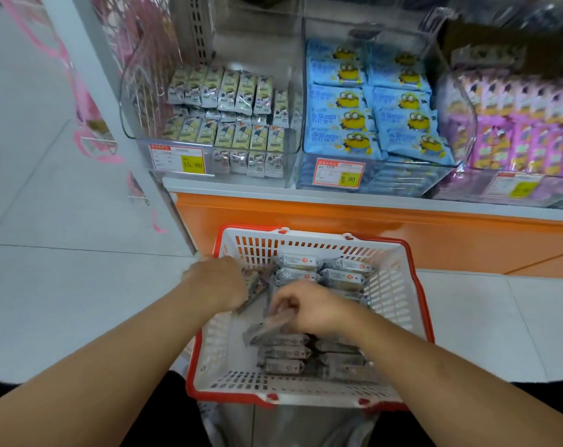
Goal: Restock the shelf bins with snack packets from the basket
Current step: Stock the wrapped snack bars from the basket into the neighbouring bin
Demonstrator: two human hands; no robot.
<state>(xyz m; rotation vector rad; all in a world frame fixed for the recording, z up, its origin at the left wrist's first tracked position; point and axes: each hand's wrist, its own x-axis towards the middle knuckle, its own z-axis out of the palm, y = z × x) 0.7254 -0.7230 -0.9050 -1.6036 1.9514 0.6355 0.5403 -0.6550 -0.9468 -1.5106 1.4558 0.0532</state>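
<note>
Both hands are down inside the white slotted plastic basket with a red rim (393,295), which sits on the floor against the orange shelf base (370,227). Left hand (217,285) at the basket's left wall: fingers curled round a dark, blurred snack packet (252,293) that juts out below and to the right of the knuckles; the fingertips themselves are hidden behind the hand. Right hand (309,309) at basket centre: fingers curled down, pinching a grey foil snack packet (268,327) by its upper end, so the packet hangs tilted down-left from the fingertips, just over the near stack. More grey packets (322,269) lie flat in rows at the far end and near end of the basket. On the shelf above, a clear plastic bin (138,91) on the left holds upright yellow-and-grey packets in rows, with a yellow price tag (193,164) marked 15.80. Beside it, a middle bin holds blue cartoon-printed packs (354,121), tagged 9.90. A bin of pink packs (525,130) stands at the right.
</note>
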